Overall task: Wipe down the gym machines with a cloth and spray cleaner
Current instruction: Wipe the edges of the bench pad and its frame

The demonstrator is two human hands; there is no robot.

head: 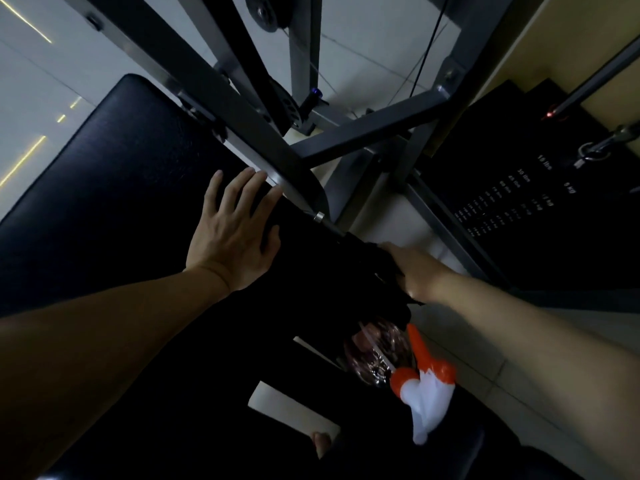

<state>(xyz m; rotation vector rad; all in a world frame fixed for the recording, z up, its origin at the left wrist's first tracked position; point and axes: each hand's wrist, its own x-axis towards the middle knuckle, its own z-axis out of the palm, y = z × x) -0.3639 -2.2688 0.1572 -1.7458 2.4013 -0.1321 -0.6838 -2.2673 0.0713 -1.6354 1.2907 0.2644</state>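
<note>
Where the room is dim, pale tiles (34,81) flank black padding (114,174).

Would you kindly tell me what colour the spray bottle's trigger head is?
The trigger head is orange and white; head view.

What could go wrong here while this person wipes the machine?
The unheld spray bottle sits just below the right hand gripping a dark cloth; a backward swipe might knock it over. The left hand lies flat on the black pad, fingertips by the metal frame, where they could get pinched if it moves. The light is dim, so missed spots are likely.
</note>
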